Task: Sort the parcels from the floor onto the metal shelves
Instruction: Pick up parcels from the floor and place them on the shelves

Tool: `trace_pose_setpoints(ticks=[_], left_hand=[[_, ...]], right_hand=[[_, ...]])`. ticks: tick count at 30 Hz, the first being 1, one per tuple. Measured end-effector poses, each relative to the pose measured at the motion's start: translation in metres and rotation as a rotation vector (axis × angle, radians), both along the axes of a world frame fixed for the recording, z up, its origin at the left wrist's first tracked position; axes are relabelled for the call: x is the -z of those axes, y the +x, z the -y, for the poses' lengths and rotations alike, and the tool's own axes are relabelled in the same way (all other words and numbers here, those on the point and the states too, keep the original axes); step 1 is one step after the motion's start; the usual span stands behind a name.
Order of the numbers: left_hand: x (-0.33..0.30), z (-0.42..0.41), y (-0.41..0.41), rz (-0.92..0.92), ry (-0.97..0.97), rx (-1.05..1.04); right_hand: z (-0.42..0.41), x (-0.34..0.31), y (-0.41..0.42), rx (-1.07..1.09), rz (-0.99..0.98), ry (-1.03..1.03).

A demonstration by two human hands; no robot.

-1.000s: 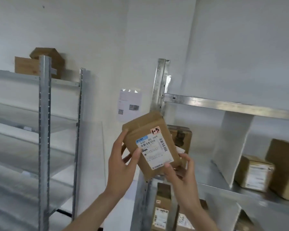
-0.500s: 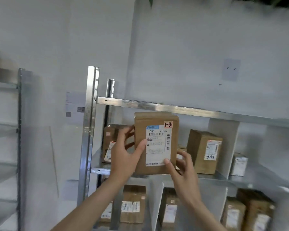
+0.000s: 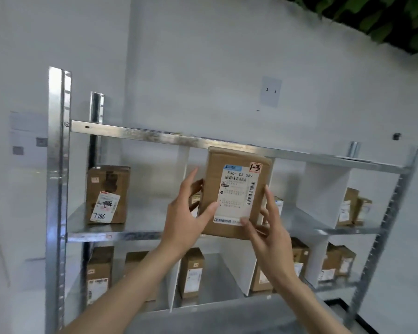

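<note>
Before the metal shelves point(image 3: 135, 233), both hands are now holding the parcel point(image 3: 234, 194) farther right: left hand point(image 3: 186, 213) and right hand point(image 3: 268, 227) fingers clasping its sides.

Held parcel point(image 3: 234, 194): brown cardboard, white label with black barcodes, blue header, orange tag marked "1-3". Metal shelves point(image 3: 135, 133): mottled silver-grey, white dividers point(image 3: 323, 189). Left box point(image 3: 108, 194): brown, white label, "7786". Wall point(image 3: 203, 56): white.

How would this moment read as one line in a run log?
stage: placing | held: parcel marked 1-3 | left hand: grips left side | right hand: holds lower right | location: before metal shelves
</note>
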State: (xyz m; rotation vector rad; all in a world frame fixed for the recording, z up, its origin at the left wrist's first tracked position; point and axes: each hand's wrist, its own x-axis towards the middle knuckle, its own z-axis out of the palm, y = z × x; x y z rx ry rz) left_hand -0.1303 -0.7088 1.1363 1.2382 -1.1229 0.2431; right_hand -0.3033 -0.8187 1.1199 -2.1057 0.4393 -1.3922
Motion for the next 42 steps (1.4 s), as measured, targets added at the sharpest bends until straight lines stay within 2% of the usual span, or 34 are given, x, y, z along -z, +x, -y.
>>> trace_pose_setpoints(ticks=[4,15,23,32,42], left_hand=[[0.001,0.009,-0.015,0.065,0.071,-0.006],[0.022,0.071,-0.06,0.224,0.098,-0.014],[0.029,0.164,-0.119,0.288,0.114,-0.05],[0.044,0.269,-0.189,0.246,0.109,-0.064],[0.045,0.352,-0.223,0.329,0.108,-0.114]], right_hand=[[0.014,-0.001,-0.027,0.091,-0.089,-0.116],[0.077,-0.002,-0.082,0.168,-0.161,-0.214],[0.176,0.0,-0.145,0.178,-0.242,-0.289],[0.288,0.002,-0.212,0.164,-0.308,-0.345],[0.373,0.009,-0.243,0.19,-0.315,-0.382]])
